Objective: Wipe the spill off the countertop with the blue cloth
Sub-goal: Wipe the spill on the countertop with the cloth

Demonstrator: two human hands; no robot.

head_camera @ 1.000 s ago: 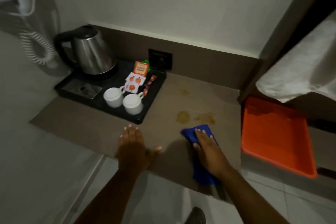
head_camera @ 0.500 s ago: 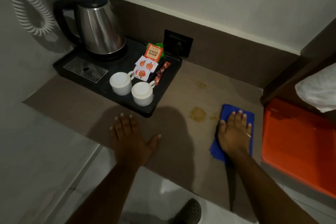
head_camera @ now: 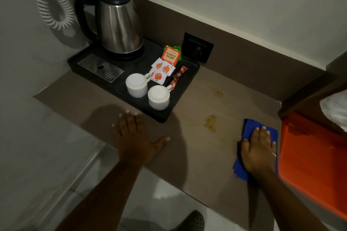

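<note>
A brown spill (head_camera: 210, 124) stains the grey-brown countertop (head_camera: 206, 159) in its middle, with a fainter stain (head_camera: 218, 93) farther back. The blue cloth (head_camera: 248, 128) lies flat at the right, just beside the orange tray. My right hand (head_camera: 258, 151) presses flat on the cloth, fingers spread, to the right of the spill and apart from it. My left hand (head_camera: 134, 137) rests palm down on the bare countertop near the front edge, holding nothing.
A black tray (head_camera: 169, 114) at the back left carries a steel kettle (head_camera: 118, 24), two white cups (head_camera: 137, 84) and tea sachets (head_camera: 170, 56). An orange tray (head_camera: 311, 165) stands at the right edge, a white cloth (head_camera: 336, 112) above it. A wall socket (head_camera: 198, 47) sits behind.
My right hand has slid the blue cloth to the right, away from the spill and up against the orange tray. The spill looks smaller and fainter. My left hand has stayed put.
</note>
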